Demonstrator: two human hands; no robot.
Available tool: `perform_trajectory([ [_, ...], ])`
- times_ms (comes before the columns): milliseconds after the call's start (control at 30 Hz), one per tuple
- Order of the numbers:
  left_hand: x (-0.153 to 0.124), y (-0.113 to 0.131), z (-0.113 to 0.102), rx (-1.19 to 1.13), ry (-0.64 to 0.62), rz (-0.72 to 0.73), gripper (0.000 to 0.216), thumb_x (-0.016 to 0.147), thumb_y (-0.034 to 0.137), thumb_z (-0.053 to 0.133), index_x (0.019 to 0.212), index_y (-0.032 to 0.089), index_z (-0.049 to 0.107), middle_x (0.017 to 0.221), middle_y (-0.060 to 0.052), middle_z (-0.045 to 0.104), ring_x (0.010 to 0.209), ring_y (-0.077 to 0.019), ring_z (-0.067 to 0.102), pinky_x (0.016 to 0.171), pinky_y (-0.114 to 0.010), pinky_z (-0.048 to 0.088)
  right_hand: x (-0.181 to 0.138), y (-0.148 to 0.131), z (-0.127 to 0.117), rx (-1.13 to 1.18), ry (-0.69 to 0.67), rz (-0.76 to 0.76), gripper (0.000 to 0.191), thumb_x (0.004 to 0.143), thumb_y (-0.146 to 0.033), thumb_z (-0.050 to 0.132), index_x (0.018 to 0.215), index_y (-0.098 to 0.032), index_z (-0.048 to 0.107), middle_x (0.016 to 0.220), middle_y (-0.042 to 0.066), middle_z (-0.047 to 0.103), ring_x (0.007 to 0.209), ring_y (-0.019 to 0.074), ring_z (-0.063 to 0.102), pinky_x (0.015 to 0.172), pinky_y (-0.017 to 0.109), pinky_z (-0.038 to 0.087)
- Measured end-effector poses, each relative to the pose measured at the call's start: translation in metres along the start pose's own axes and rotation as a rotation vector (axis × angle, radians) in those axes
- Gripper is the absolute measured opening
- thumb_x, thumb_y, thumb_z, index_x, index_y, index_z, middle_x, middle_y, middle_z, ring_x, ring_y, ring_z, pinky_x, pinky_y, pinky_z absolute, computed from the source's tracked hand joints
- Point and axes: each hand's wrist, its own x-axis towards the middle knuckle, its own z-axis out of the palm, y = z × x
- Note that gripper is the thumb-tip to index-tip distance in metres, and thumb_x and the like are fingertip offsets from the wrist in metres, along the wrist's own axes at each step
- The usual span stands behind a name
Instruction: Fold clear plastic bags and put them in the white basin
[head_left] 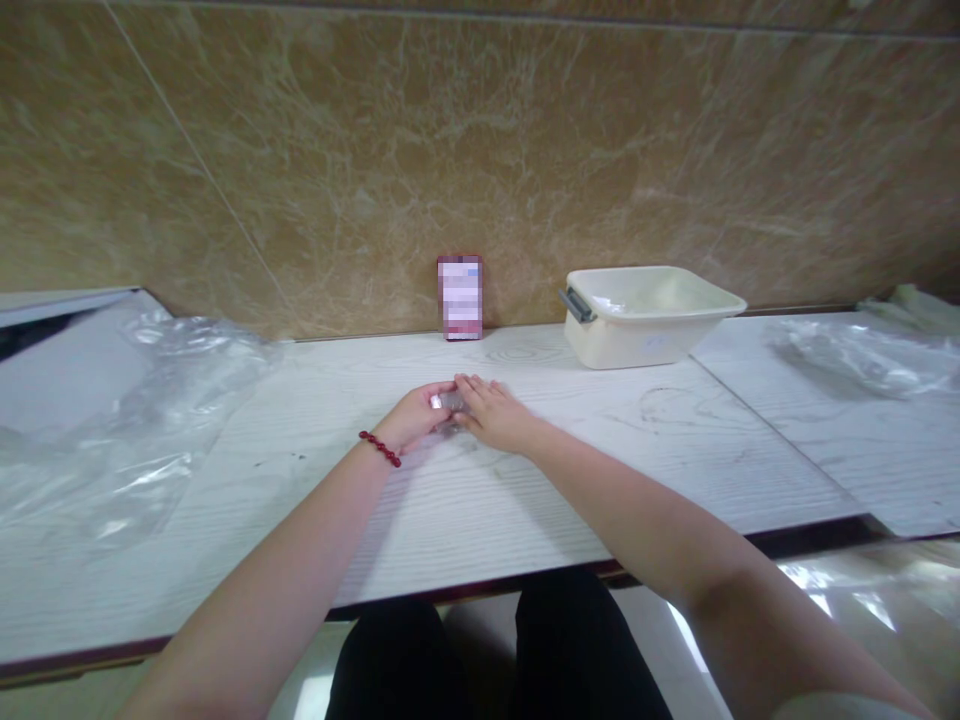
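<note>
Both my hands meet at the middle of the white wood-grain table (465, 500). My left hand (415, 413), with a red bead bracelet on its wrist, pinches a small clear, shiny object (448, 404) that I cannot name. My right hand (495, 410) lies over the same object with its fingers stretched out flat, touching it from the right. Most of the object is hidden between the two hands.
A cream plastic basin (652, 312) with a grey handle stands at the back right. A small pink box (460, 297) leans against the marble wall. Crumpled clear plastic bags lie at the left (150, 400) and far right (862, 355). My dark-trousered knees show below the table's front edge.
</note>
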Motion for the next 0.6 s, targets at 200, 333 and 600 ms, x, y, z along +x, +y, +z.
perform_trajectory([
  [200, -0.005, 0.008, 0.004, -0.016, 0.057, -0.063, 0.060, 0.053, 0.004, 0.062, 0.111, 0.013, 0.049, 0.084, -0.004, 0.062, 0.063, -0.0091, 0.054, 0.057, -0.020, 0.042, -0.002, 0.008, 0.003, -0.048, -0.127, 0.168, 0.061, 0.081, -0.051, 0.023, 0.131, -0.017, 0.020, 0.137, 0.009, 0.019, 0.125, 0.0256, 0.013, 0.098, 0.049, 0.010],
  [333, -0.006, 0.007, 0.004, -0.070, 0.045, -0.068, 0.065, 0.051, 0.003, 0.065, 0.112, 0.014, 0.047, 0.082, -0.004, 0.061, 0.063, -0.0100, 0.055, 0.060, -0.023, 0.044, -0.001, 0.020, 0.000, 0.003, -0.140, 0.316, 0.058, 0.079, -0.052, 0.027, 0.129, -0.023, 0.025, 0.137, 0.007, 0.019, 0.124, 0.0281, 0.012, 0.095, 0.054, 0.005],
  [600, 0.003, -0.001, 0.002, -0.119, 0.200, 0.229, 0.067, 0.051, 0.006, 0.067, 0.113, 0.019, 0.043, 0.105, -0.004, 0.054, 0.088, -0.0117, 0.053, 0.082, -0.025, 0.040, 0.004, 0.005, -0.014, 0.399, 0.349, 0.418, 0.032, 0.080, -0.038, 0.037, 0.089, -0.013, 0.056, 0.087, 0.012, 0.058, 0.088, 0.0203, 0.050, 0.079, 0.036, 0.037],
])
